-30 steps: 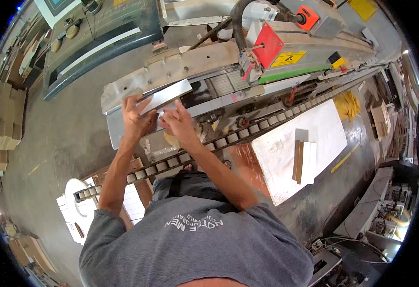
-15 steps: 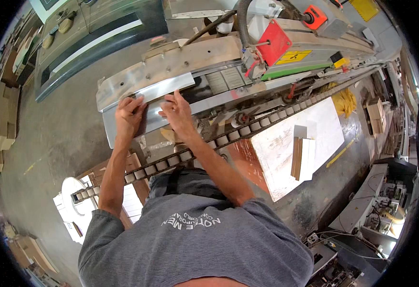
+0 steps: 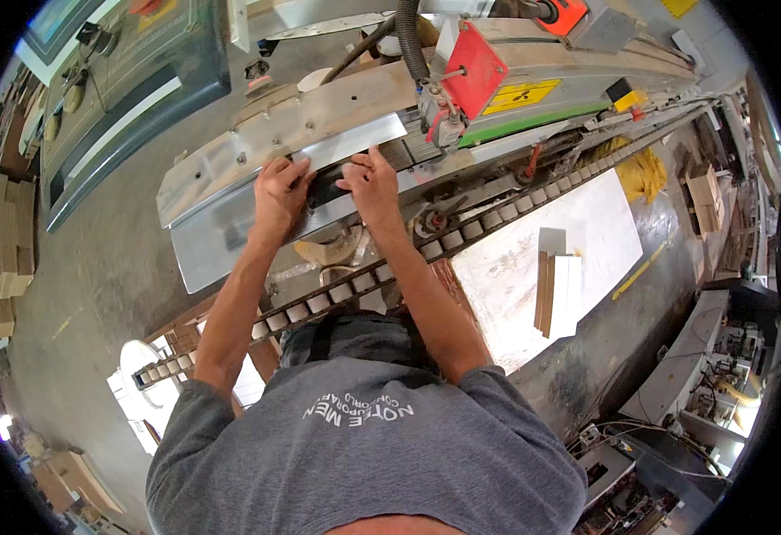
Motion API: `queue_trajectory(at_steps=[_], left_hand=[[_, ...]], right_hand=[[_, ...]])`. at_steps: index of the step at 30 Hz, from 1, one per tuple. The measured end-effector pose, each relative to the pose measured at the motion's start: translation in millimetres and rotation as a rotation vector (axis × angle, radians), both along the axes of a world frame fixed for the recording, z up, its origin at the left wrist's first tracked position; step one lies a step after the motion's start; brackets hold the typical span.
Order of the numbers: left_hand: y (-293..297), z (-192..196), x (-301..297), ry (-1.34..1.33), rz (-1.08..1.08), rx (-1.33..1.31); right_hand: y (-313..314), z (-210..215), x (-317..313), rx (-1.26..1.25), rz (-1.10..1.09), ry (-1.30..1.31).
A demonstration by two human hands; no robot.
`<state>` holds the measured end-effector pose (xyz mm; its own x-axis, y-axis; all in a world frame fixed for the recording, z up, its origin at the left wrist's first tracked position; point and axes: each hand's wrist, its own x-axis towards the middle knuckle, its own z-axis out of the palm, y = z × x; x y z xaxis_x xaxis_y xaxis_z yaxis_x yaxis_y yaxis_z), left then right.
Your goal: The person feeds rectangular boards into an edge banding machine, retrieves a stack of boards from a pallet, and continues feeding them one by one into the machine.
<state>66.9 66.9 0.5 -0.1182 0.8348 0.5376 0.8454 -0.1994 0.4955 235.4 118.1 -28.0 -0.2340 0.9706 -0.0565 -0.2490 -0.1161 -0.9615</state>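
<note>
A narrow, pale glossy strip (image 3: pixel 355 140) lies along the metal guide fence of an edge machine, its right end close to the machine's head. My left hand (image 3: pixel 281 190) is closed, fingers bent together at the strip's near edge. To its right my right hand (image 3: pixel 372 184) pinches the same edge, thumb and fingertips drawn in. Both hands hover over the flat metal infeed plate (image 3: pixel 207 250). The strip's underside, and how far the fingers reach beneath it, are hidden.
Ahead to the right stands the machine head with a red plate (image 3: pixel 477 69) and a grey hose (image 3: pixel 408 40). A roller track (image 3: pixel 453 239) runs between me and the machine. To the right, narrow boards (image 3: pixel 558 294) rest on a large white panel (image 3: pixel 600 223).
The strip has slid right along the fence, nearer the machine head. Both my hands have travelled right with it, and the left fingers are curled more tightly.
</note>
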Motion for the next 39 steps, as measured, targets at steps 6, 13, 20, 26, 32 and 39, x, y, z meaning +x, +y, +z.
queue_trajectory(at_steps=[6, 13, 20, 26, 32, 39], left_hand=[[41, -8, 50, 0.015, -0.022, -0.017], [84, -15, 100, -0.046, -0.058, -0.072], [100, -2, 119, -0.085, -0.138, -0.13], [64, -16, 120, -0.022, -0.18, -0.136], [35, -7, 123, -0.123, -0.207, -0.048], [-14, 22, 144, -0.279, -0.368, -0.137]], right_hand=[[30, 3, 47, 0.062, -0.149, -0.104], [-29, 23, 115, 0.308, -0.117, -0.154], [-75, 18, 287, 0.366, -0.564, -1.188], [-129, -50, 391, 0.085, -0.487, -1.729], [-132, -57, 401, 0.386, -0.558, -1.795], [-130, 40, 345, 0.137, -0.649, -0.996]])
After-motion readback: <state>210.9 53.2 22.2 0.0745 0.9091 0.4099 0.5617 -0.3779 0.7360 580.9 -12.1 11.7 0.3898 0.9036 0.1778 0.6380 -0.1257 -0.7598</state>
